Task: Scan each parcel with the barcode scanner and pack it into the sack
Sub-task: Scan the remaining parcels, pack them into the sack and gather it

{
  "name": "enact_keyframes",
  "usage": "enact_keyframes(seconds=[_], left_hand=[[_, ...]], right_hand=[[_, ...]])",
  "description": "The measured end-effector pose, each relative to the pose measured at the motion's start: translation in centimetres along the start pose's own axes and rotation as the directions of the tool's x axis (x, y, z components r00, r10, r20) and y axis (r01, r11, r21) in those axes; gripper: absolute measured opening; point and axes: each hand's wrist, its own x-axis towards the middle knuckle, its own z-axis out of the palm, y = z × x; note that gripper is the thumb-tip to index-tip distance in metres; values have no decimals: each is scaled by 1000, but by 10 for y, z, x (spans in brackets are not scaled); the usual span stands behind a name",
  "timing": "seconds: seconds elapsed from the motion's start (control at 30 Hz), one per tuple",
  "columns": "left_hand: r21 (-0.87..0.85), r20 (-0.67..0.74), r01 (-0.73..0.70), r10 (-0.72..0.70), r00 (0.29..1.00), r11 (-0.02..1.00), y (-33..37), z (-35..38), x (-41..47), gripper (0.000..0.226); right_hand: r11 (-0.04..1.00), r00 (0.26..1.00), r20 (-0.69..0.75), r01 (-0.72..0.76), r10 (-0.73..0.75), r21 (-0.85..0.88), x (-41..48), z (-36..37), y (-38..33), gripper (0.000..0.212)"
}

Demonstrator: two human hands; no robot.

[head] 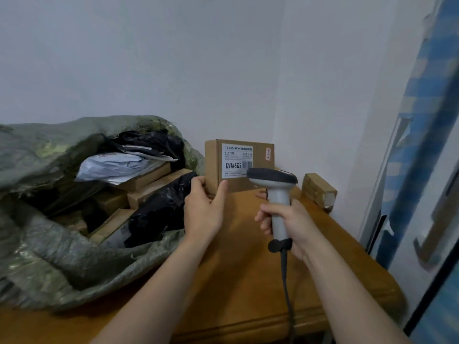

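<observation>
A brown cardboard parcel (pixel 233 160) with a white label stands upright on the far part of the wooden table (pixel 238 269). My left hand (pixel 206 209) grips its lower left corner, thumb on the front face. My right hand (pixel 285 224) holds a grey barcode scanner (pixel 275 194) by the handle, its dark head pointing at the label from close in front. The green woven sack (pixel 49 244) lies open at the left, with several cardboard boxes and black and white plastic mailers inside.
A small taped brown parcel (pixel 319 189) sits at the table's far right corner against the white wall. The scanner's grey cable (pixel 286 289) hangs down over the table's near edge. A window frame with blue patterned material (pixel 422 145) stands at the right.
</observation>
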Motion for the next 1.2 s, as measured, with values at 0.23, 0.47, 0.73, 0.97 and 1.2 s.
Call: enact_keyframes(seconds=[0.23, 0.47, 0.73, 0.97, 1.2], left_hand=[[-27, -134, 225, -226, 965, 974, -5, -92, 39, 39], [76, 25, 414, -416, 909, 907, -14, -145, 45, 56], [253, 200, 436, -488, 850, 863, 1, -161, 49, 49], [145, 61, 541, -553, 831, 828, -14, -184, 73, 54], [488, -6, 416, -473, 881, 768, -25, -192, 84, 74]], right_hand=[[993, 990, 135, -46, 31, 109, 26, 67, 16, 29], [964, 984, 118, -157, 134, 215, 53, 134, 26, 25], [931, 989, 17, -144, 147, 336, 73, 151, 22, 50], [895, 961, 139, -273, 238, 352, 85, 193, 15, 46], [904, 961, 206, -249, 186, 347, 90, 205, 16, 38]])
